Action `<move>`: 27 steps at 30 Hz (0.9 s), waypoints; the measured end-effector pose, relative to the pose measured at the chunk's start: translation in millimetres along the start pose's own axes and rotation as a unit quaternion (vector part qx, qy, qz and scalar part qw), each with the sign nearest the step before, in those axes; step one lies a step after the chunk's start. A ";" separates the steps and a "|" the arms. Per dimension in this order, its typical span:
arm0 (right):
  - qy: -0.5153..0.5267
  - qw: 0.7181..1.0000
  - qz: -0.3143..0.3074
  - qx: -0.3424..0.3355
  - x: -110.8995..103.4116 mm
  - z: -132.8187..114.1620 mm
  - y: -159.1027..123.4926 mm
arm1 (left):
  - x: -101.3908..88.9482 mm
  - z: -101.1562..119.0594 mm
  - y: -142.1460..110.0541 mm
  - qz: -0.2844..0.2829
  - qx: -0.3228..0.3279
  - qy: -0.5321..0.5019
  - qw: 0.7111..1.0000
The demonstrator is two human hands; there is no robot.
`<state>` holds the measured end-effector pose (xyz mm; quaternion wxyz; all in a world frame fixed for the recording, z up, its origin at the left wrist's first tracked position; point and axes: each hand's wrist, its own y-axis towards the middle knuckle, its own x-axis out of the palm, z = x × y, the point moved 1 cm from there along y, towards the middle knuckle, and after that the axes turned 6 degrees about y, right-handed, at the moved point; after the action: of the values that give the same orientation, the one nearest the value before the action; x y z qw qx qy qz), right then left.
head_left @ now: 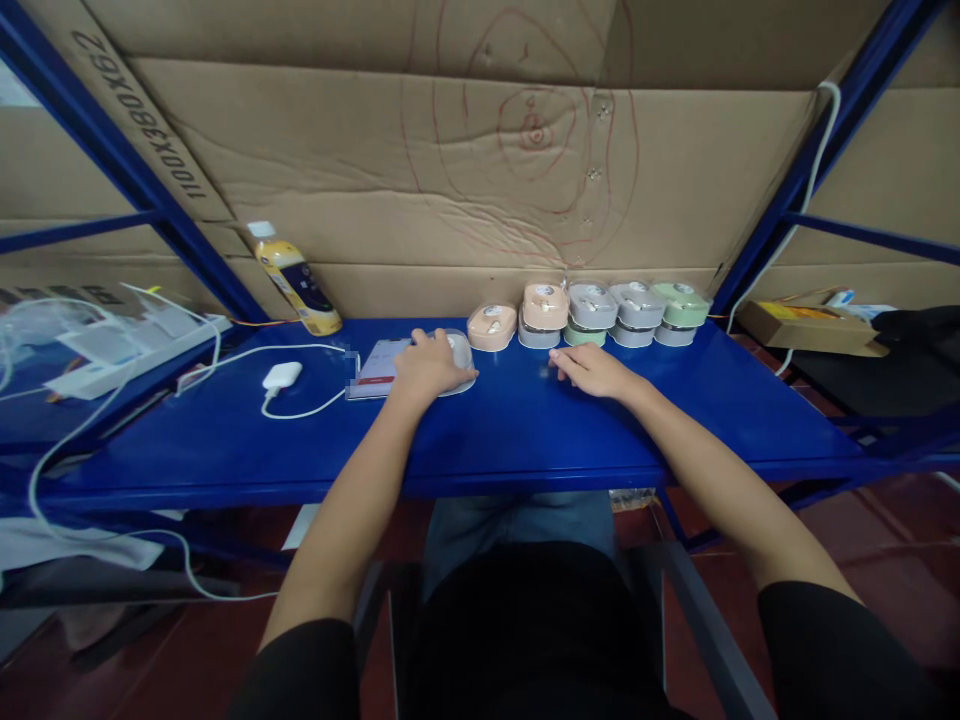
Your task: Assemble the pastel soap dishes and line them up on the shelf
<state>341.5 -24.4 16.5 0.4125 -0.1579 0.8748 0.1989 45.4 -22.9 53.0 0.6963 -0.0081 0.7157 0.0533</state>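
My left hand is closed over a rounded, see-through plastic piece, possibly a lid or shallow box, with thumb and fingers at its edges. Part of that piece is hidden under the hand. Just left of it, a tablet with a lit screen lies on the blue table. My right hand rests low over the table with its fingers curled together; whether they hold anything small is unclear. Behind it stand several rounded boxes with clear tops: a single peach box and stacked pairs, including a grey box and a green box.
A yellow drink bottle leans at the back left against the cardboard wall. A white charger with a cable lies left of the tablet. Blue frame posts flank the table. An open cardboard box is at the right.
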 end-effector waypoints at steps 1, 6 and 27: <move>0.001 1.000 0.004 0.000 0.0 0.5 0.3 | -1.7 1.0 -3.3 -0.007 0.021 0.006 1.000; -0.006 0.997 0.060 -0.048 -1.6 -3.7 -0.3 | -7.5 -3.2 -13.6 -0.057 0.232 -0.028 0.971; 0.013 0.991 0.086 -0.101 -17.3 -9.5 -6.2 | 42.6 34.9 3.1 0.000 0.434 -0.321 0.842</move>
<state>348.6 -32.4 34.2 0.3641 -0.1260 0.8660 0.3187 78.5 -14.1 9.8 0.8191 0.3126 0.4022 -0.2636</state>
